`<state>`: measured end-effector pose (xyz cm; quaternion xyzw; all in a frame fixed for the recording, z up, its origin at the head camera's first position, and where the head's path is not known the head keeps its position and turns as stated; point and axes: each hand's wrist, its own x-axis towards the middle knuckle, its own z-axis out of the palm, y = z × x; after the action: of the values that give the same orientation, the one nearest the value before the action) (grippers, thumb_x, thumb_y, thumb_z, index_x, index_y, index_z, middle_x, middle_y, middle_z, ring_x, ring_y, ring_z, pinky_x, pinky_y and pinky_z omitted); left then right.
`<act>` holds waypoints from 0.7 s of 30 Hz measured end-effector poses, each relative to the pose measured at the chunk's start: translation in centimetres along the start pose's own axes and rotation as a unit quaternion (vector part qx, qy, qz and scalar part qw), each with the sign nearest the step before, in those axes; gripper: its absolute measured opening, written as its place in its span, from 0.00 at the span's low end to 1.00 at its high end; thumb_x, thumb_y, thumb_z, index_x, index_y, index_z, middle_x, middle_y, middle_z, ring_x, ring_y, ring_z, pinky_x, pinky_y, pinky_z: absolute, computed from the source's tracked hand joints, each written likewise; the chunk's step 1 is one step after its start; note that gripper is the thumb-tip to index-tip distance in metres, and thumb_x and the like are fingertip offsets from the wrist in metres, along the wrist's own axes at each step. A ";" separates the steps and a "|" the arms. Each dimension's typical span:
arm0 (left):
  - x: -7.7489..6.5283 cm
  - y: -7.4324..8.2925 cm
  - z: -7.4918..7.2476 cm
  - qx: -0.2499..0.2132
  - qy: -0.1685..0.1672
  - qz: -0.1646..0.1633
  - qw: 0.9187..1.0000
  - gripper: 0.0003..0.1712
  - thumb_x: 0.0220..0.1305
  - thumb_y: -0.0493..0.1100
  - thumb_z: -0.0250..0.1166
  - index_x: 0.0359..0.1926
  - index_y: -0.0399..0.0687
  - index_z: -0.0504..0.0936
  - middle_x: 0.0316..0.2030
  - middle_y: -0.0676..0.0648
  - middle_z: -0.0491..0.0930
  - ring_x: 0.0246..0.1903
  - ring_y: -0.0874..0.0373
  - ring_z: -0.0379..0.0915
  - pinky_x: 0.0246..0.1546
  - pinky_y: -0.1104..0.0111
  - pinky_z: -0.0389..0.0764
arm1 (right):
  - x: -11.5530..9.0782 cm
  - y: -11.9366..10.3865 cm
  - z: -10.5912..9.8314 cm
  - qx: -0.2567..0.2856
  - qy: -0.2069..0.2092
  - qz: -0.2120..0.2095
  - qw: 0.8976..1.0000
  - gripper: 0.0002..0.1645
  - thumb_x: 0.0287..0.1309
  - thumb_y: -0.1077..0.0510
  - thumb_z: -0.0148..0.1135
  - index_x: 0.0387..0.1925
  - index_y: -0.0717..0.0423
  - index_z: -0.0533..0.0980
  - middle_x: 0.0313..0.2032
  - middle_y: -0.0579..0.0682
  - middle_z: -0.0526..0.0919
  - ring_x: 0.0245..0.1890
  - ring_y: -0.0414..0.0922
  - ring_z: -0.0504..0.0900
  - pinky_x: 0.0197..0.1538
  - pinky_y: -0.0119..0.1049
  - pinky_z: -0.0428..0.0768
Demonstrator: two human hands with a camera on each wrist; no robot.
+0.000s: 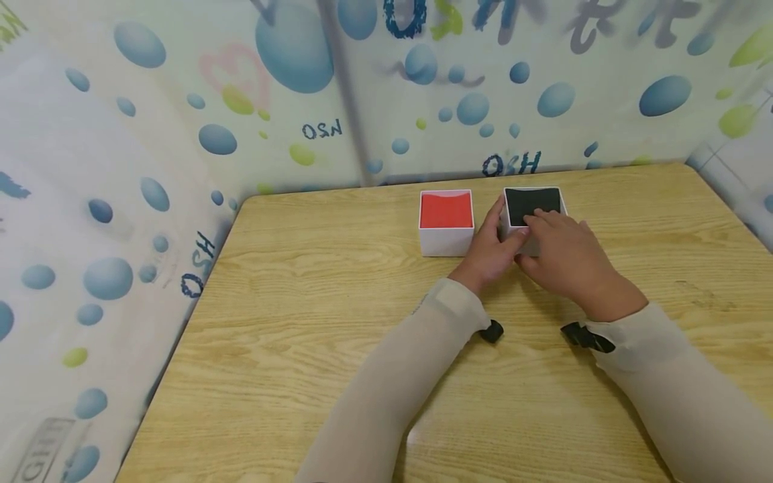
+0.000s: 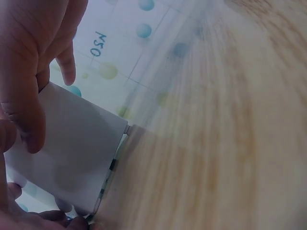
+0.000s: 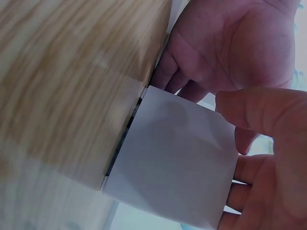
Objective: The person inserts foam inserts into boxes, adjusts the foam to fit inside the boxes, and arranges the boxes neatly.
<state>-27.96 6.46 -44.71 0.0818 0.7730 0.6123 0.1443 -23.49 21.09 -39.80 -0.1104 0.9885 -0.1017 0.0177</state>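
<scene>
A white open-topped box (image 1: pixel 532 246) with a black filling (image 1: pixel 527 201) sits near the table's far edge. My left hand (image 1: pixel 486 253) holds it by its left side, with fingers along that wall and the thumb at the front. On the black filling rest the outstretched fingers of my right hand (image 1: pixel 568 258), while its thumb lies low by the front wall. The wrist views show the box's plain front face (image 3: pixel 168 153) close up. In the right wrist view the right fingers reach past the top rim, and their tips are hidden.
Left of the hands stands a second white box (image 1: pixel 445 243) with a red filling (image 1: pixel 445 211). Both boxes stand on a wood-grain table (image 1: pixel 290 335). Behind it hangs a patterned wall covering (image 1: pixel 374 87) with blue and green ovals.
</scene>
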 end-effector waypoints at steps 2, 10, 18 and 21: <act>0.0 0.1 0.0 0.001 -0.002 0.001 1.000 0.44 0.75 0.60 0.63 0.82 0.87 0.48 0.81 0.61 0.56 0.78 0.57 0.57 0.78 0.51 0.64 | 0.0 0.0 0.0 0.000 -0.001 0.000 1.000 0.44 0.67 0.47 0.68 0.74 0.68 0.66 0.75 0.73 0.63 0.75 0.73 0.60 0.70 0.80 0.56; -0.2 0.3 0.3 0.024 -0.018 0.009 1.000 0.47 0.76 0.60 0.62 0.84 0.78 0.45 0.82 0.62 0.53 0.78 0.60 0.55 0.79 0.55 0.62 | 0.0 0.4 -0.2 0.009 -0.011 0.000 1.000 0.45 0.68 0.49 0.66 0.76 0.70 0.62 0.76 0.74 0.60 0.77 0.75 0.56 0.70 0.81 0.54; -1.9 -0.1 -0.9 0.032 -0.055 0.055 0.996 0.49 0.78 0.58 0.60 0.86 0.68 0.41 0.84 0.63 0.46 0.82 0.63 0.45 0.80 0.56 0.59 | -0.4 0.7 -1.3 0.037 -0.004 -0.010 0.999 0.48 0.69 0.49 0.66 0.79 0.68 0.59 0.77 0.74 0.57 0.78 0.74 0.51 0.70 0.81 0.53; -3.5 0.0 -2.0 0.043 -0.080 0.062 0.994 0.48 0.77 0.58 0.60 0.86 0.70 0.41 0.83 0.65 0.43 0.83 0.63 0.42 0.80 0.52 0.58 | -0.9 0.6 -1.9 0.051 -0.003 -0.011 0.999 0.50 0.69 0.48 0.67 0.79 0.68 0.57 0.78 0.74 0.56 0.79 0.74 0.49 0.72 0.80 0.51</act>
<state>-25.29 3.55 -43.84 0.1846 0.7779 0.5780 0.1635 -22.82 22.23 -38.09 -0.1205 0.9807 -0.1519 0.0256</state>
